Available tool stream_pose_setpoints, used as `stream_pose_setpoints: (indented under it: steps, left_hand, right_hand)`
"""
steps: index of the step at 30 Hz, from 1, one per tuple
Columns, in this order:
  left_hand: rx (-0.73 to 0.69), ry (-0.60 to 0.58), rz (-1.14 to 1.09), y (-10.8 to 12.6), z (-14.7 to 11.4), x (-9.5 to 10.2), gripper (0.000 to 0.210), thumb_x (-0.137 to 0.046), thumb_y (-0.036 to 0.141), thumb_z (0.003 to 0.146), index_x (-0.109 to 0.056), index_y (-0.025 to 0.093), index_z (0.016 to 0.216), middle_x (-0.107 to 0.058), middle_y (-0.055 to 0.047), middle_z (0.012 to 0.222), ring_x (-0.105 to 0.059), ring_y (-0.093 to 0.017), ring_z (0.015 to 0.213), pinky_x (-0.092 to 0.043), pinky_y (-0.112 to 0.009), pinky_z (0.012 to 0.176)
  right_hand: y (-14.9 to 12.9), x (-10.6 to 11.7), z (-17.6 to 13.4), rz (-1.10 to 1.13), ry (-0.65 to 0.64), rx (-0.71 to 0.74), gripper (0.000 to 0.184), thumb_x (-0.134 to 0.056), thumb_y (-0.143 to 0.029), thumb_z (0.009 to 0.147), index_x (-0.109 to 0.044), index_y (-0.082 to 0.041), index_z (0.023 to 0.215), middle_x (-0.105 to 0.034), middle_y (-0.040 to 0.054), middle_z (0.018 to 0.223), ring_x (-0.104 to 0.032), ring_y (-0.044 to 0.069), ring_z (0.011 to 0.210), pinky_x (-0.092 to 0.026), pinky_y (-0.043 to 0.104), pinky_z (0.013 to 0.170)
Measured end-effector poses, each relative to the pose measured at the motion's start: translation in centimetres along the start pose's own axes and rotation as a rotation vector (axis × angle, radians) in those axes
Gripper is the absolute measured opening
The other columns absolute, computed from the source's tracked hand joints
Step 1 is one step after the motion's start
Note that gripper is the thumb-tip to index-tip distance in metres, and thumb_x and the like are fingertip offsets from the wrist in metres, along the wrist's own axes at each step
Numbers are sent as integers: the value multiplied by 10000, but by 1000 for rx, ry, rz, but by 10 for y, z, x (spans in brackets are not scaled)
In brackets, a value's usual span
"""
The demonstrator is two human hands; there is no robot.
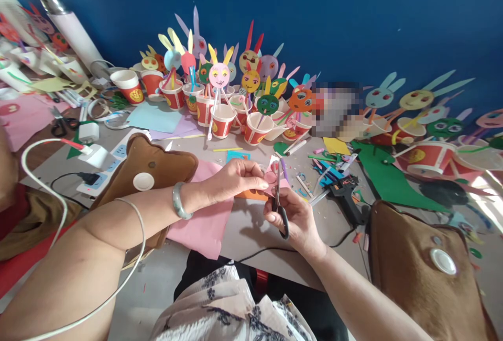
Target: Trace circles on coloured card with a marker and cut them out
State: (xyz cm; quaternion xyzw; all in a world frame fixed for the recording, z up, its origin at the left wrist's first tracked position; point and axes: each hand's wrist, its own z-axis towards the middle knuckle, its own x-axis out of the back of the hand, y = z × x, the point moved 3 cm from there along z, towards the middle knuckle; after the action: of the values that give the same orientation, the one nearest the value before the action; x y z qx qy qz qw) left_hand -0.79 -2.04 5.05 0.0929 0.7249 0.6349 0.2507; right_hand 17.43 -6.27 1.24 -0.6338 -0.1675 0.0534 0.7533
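Pinched in the fingertips of my left hand (231,179) is a small piece of pink paper (271,176) with round outlines on it. My right hand (301,220) grips a pair of scissors (283,219) by the dark handles. Their blades point away from me and lie at the paper's right edge; whether they are cutting into it I cannot tell. A larger sheet of pink paper (210,215) lies under my left forearm. Beneath my hands, an orange piece of paper (251,194) is partly hidden.
Red-and-white paper cups (222,123) with paper rabbit figures stand along the blue wall. To the right lie a black glue gun (346,199), a green sheet (393,178) and a brown plush pouch (416,257). Another brown pouch (137,160) and a power strip (118,160) are at left.
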Motion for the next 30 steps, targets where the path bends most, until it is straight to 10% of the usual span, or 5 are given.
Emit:
stream_pose_setpoints:
  steps: [30]
  left_hand:
    - [-28,-11,58,2,-1,1,201,-749,245,743,-598,145,657,-618,4,704,-575,-106,704,-433,-248,681]
  right_hand:
    - [-5,1,1,17,61,-37,521,-869,-639,683,-661,-223,918,-631,-11,636,-549,138,537,-439,262,482]
